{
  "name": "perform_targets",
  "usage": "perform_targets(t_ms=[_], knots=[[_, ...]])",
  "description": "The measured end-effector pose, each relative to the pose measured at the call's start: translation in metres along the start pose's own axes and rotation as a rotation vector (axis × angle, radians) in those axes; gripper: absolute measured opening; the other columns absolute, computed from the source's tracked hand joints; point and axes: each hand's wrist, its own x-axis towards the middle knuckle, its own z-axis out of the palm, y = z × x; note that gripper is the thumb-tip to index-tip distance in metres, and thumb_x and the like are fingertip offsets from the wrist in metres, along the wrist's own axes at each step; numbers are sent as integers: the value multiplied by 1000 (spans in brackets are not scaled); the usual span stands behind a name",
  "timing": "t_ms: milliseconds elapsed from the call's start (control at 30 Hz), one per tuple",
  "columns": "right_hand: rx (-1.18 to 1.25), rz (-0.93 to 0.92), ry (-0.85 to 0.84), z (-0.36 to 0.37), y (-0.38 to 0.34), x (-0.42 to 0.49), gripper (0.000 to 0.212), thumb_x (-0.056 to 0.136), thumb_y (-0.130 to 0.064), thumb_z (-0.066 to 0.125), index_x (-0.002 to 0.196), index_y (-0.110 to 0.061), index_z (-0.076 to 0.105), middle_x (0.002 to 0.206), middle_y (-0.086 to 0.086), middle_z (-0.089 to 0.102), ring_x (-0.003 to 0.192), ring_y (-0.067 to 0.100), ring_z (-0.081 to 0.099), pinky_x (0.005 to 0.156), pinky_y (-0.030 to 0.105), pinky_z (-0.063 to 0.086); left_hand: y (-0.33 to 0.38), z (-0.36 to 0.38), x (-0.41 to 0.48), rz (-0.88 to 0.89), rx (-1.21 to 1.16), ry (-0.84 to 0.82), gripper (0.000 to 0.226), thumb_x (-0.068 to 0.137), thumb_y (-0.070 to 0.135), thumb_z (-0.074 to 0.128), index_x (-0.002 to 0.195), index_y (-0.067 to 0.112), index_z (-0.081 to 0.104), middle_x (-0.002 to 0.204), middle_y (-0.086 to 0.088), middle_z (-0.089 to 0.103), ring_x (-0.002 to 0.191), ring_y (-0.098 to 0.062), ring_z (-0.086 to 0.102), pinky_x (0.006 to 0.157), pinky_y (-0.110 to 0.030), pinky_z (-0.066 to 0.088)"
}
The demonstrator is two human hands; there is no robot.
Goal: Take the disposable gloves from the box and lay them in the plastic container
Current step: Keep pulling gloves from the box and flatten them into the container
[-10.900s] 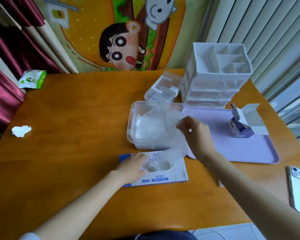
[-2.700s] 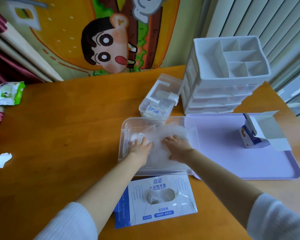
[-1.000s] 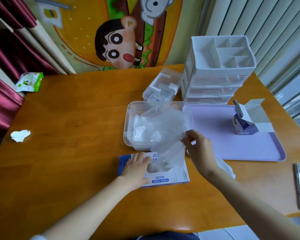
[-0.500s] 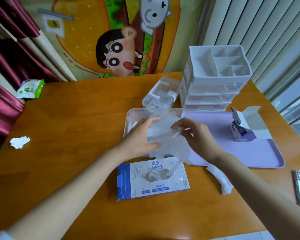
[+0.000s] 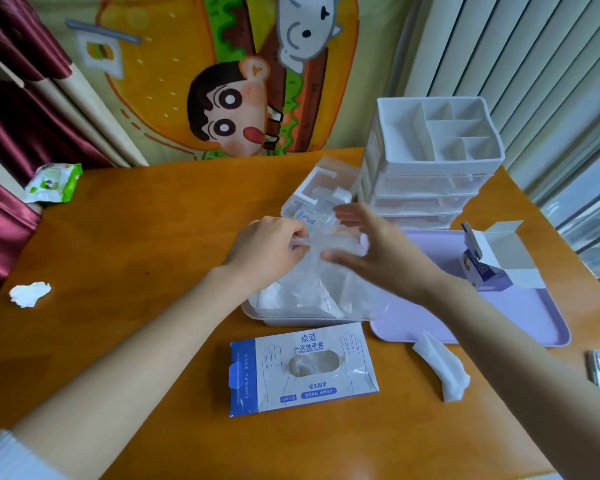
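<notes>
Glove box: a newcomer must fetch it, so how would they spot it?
On the orange table, look on the near side of the clear plastic container. The glove box lies flat there, white and blue, the only carton with an oval top opening.

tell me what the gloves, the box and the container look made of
Gloves: thin clear plastic film, probably polyethylene; glossy, crinkled, see-through.
Box: thin card by the look, matte white with blue print, lying flat with sharp folded edges.
Container: hard translucent plastic, smooth; the gloves show faintly through its wall.
</notes>
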Motion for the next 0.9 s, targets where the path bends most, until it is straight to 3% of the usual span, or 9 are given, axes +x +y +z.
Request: perform_targets(t_ms=[33,100,233,367,467,633,733,800,900], knots=[[-112,9,-61,6,-2,4,67,79,-45,70,133,-17,41,129,-5,52,119,10,48,94,21,37,1,-1,4,6,8,-3,8,92,22,60,86,19,65,81,4,62,73,-15,54,51,-21,31],[-278,37,-89,15,2,15,58,83,-34,69,131,-17,41,129,0,55,118,19,51,87,29,41,-1,-3,8,1,18,-17,9,92,22,60,88,19,67,85,4,65,77,-16,57,55,-24,37],[-303,68,146,12,14,34,22,91,-11,58,112,-14,56,108,4,66,98,27,58,67,34,37,-7,-12,14,28,18,79,9,92,17,59,89,16,67,87,5,64,81,-16,57,68,-27,41],[-265,-185,523,1,5,36,12,82,2,54,90,-6,59,88,9,62,84,20,46,58,33,32,-11,-18,15,187,18,431,13,81,-3,66,82,10,65,85,1,64,83,-20,58,82,-25,34],[-332,-406,609,1,10,30,16,82,11,53,87,-3,60,82,12,60,77,24,44,59,33,35,-21,-9,7,244,20,457,18,73,-9,65,80,8,63,85,-3,63,86,-19,55,81,-27,35],[-424,-440,304,38,48,13,31,73,17,59,92,-6,64,87,10,62,78,31,55,65,35,44,-50,30,-8,273,112,332,17,77,-2,54,74,12,63,79,2,62,83,-22,59,89,-30,33],[-481,-372,72,67,71,12,34,63,16,63,86,-10,67,82,6,64,72,28,59,61,33,48,-61,49,-10,242,214,93,17,79,-1,65,82,15,67,90,3,65,99,-20,61,105,-32,27],[-531,-296,-73,83,78,13,43,56,18,69,86,-12,68,81,4,65,72,26,60,57,31,51,-60,57,-10,171,276,-104,17,88,5,60,97,17,68,113,3,63,128,-19,45,115,-33,12],[-542,-177,-282,98,79,17,44,80,14,51,112,-13,63,108,6,63,101,26,56,78,36,49,-59,70,-4,111,434,-291,26,94,6,50,111,19,64,133,0,55,145,-20,18,117,-35,-5]])
